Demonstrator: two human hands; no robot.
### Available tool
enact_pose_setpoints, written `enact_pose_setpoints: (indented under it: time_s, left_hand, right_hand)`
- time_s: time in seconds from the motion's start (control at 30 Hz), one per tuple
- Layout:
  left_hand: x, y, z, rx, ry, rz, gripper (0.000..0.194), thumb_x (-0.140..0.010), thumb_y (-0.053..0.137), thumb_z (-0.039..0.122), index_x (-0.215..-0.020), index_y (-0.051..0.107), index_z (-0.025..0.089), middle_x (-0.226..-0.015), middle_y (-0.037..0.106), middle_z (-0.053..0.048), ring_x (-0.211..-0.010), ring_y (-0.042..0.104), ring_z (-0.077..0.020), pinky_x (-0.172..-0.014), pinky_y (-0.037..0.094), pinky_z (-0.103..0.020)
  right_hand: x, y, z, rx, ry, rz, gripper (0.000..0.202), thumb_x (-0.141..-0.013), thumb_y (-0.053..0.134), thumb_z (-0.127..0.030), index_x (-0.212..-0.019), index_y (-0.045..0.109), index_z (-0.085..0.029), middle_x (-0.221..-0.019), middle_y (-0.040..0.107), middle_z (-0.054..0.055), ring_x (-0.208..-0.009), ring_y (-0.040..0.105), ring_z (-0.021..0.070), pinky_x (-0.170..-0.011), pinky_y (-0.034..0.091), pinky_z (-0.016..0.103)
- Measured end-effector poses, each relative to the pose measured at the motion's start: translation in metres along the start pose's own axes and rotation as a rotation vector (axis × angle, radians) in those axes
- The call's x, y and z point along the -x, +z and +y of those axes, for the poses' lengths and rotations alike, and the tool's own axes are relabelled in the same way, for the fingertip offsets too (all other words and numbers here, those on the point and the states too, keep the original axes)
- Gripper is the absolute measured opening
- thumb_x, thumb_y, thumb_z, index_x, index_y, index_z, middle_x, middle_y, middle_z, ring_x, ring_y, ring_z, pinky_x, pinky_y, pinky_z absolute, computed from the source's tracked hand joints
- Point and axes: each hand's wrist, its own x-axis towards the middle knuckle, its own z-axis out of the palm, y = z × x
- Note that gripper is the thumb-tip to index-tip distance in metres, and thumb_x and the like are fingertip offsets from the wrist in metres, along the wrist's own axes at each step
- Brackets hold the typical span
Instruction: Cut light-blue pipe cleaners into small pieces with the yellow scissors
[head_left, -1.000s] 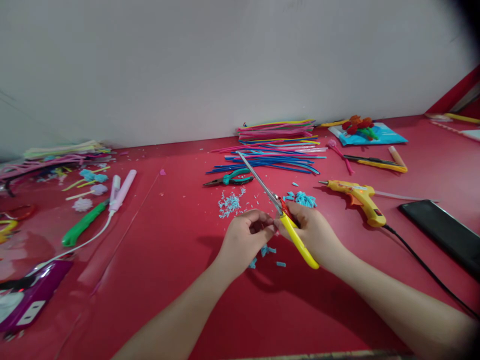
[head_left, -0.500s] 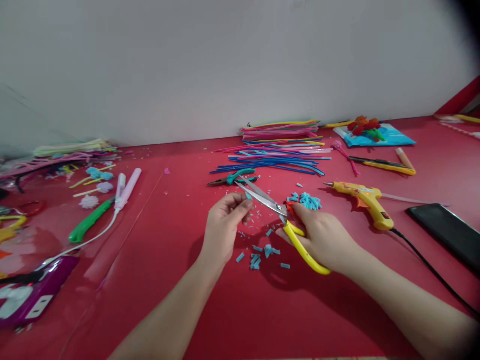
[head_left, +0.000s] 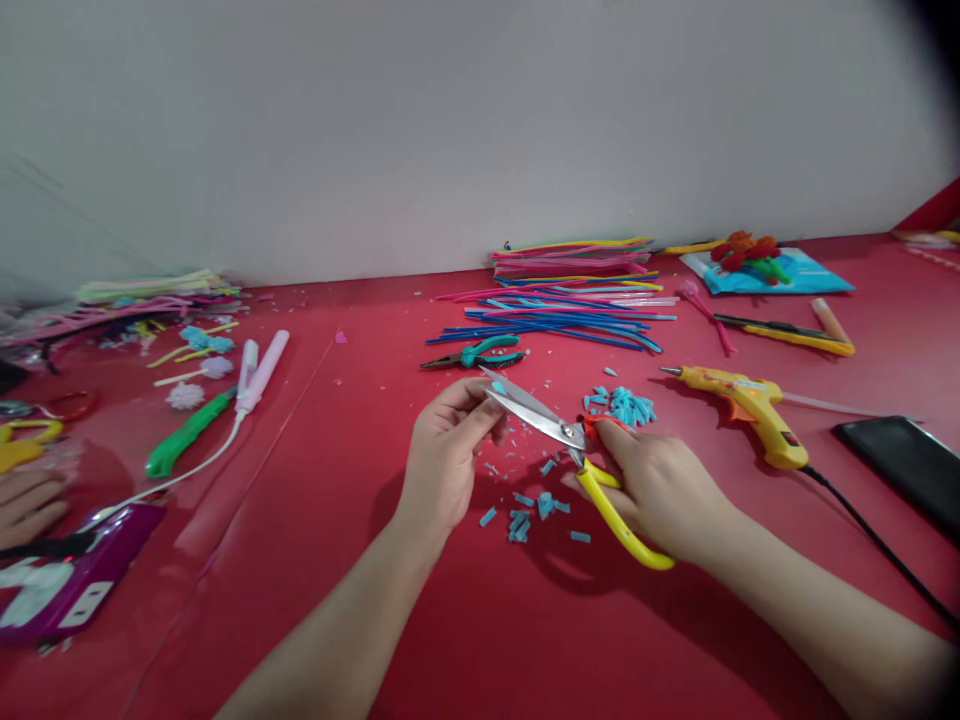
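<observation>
Two hands: my left fingers (head_left: pixel 480 408) pinch one small light-blue fuzzy strip (head_left: pixel 498 387); my right fingers curl around one pair of yellow-handled metal scissors (head_left: pixel 538 415), blades slightly apart at the strip.
Cut pieces: fuzzy, blue, rectangular (head_left: pixel 519 525), below the blades; some overlap, so I can't count them exactly.
Blue pile: many tapered fuzzy bits (head_left: pixel 631 406), beyond my right hand (head_left: pixel 664 485).
Tools: one teal-handled pair of pliers (head_left: pixel 487 354); one yellow plastic glue gun (head_left: pixel 750 397).
Stems: many slender fuzzy lengths (head_left: pixel 562 325), blue, pink and yellow, on the smooth red table (head_left: pixel 465 640).
</observation>
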Motion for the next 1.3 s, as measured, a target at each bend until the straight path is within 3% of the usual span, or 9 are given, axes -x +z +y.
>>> enact_pose_setpoints:
  time_s: [1.3]
  left_hand:
    - [-0.0030, -0.0052, -0.0015, 0.055, 0.025, -0.021, 0.010, -0.066, 0.062, 0.017, -0.075, 0.061, 0.016, -0.062, 0.052, 0.002, -0.051, 0.046, -0.0052, -0.048, 0.037, -0.017]
  right_hand:
    - [0.0031, -0.0029, -0.0023, -0.014, -0.019, -0.036, 0.031, -0.078, 0.035, -0.050, -0.074, 0.037, -0.020, -0.053, 0.052, 0.000, -0.045, 0.048, 0.0137, -0.045, 0.016, 0.024]
